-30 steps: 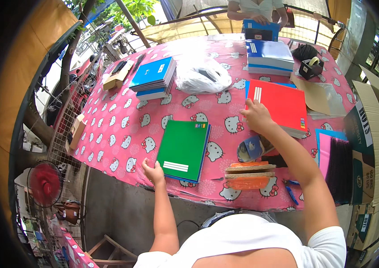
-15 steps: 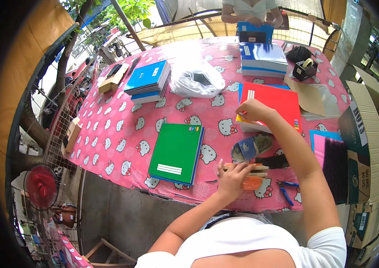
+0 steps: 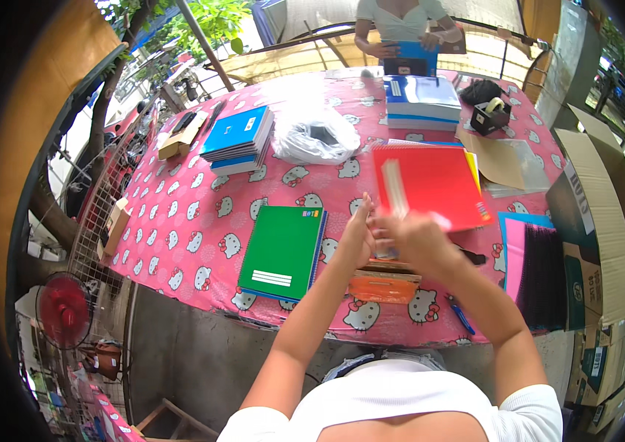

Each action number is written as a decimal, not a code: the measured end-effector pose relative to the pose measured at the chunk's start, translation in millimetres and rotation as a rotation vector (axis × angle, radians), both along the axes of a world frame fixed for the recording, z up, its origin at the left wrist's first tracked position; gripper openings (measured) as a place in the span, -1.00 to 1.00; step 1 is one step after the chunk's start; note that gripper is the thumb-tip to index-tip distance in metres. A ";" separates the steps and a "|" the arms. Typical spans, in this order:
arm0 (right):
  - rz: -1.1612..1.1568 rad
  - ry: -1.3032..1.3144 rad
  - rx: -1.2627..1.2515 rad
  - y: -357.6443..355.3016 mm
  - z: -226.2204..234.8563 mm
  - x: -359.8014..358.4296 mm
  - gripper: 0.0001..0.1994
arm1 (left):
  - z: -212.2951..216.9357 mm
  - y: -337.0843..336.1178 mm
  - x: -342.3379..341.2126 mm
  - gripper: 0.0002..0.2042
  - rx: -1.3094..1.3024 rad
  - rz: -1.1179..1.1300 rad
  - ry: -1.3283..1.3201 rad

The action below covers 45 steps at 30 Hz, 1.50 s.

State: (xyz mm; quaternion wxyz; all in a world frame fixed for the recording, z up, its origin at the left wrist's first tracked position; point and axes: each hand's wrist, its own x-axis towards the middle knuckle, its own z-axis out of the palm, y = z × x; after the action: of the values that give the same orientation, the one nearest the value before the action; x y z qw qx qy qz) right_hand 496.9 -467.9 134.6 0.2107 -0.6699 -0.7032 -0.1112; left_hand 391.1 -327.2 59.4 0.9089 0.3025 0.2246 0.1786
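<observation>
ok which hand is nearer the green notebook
Left: the left hand is just to the right of the green notebook; the right hand is farther right.

Closed red notebook (image 3: pixel 438 184), white bars blurred at left, askew over a yellow cover (image 3: pixel 473 165)

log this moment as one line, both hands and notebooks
right hand: blurred, at near edge of red notebook | left hand: open, close to right hand | green notebook: lying left of both hands
</observation>
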 end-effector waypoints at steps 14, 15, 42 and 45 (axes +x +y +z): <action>-0.269 1.188 0.380 -129.8 -68.6 21.5 -0.73 | 100.2 -18.2 -70.8 -0.63 1.025 0.156 -0.114; -0.242 1.123 0.381 -129.5 -77.1 16.7 -0.74 | 97.9 -16.5 -73.8 -0.62 1.025 0.138 -0.064; -0.414 0.678 0.005 -115.2 -166.3 -13.2 -0.62 | 77.7 -57.4 -61.5 -0.26 1.566 0.624 0.249; -0.344 0.739 0.031 -118.2 -159.5 -15.1 -0.62 | 100.4 -119.4 -33.3 -0.27 2.151 0.338 0.465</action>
State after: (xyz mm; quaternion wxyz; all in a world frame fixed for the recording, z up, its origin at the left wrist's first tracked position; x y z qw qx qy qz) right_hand 481.9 -586.0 -24.9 0.4377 -0.7693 -0.4561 0.0927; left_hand 357.7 -446.6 159.8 0.0731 0.9242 0.1561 0.3408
